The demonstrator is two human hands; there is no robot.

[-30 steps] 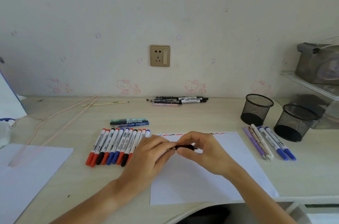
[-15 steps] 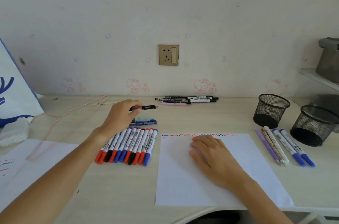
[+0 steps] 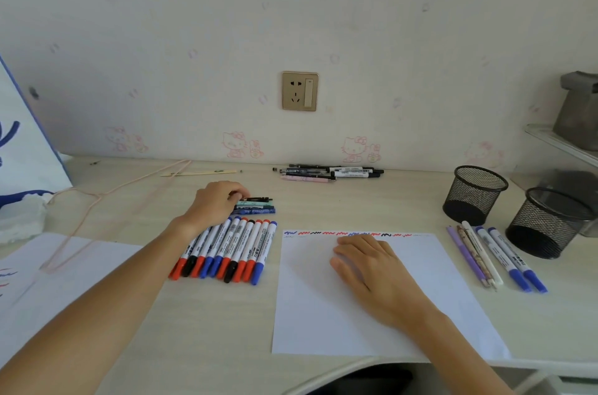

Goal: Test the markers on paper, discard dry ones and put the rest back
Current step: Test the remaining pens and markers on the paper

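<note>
the left hand [image 3: 216, 203], which half a second ago carried the slim black pen [image 3: 257, 199] in the air, has now lowered it onto the small stack of dark markers [image 3: 255, 208] left of centre, just behind the row of white red-, blue- and black-capped markers [image 3: 226, 249]; its fingertips still pinch the pen's near end. the right hand [image 3: 365, 265] stays flat, fingers straight, on the white paper sheet [image 3: 323, 313] with scribbles along its top edge. on the pale worktop [image 3: 404, 200], this pen looks tested and sorted, so another marker likely comes next.
</note>
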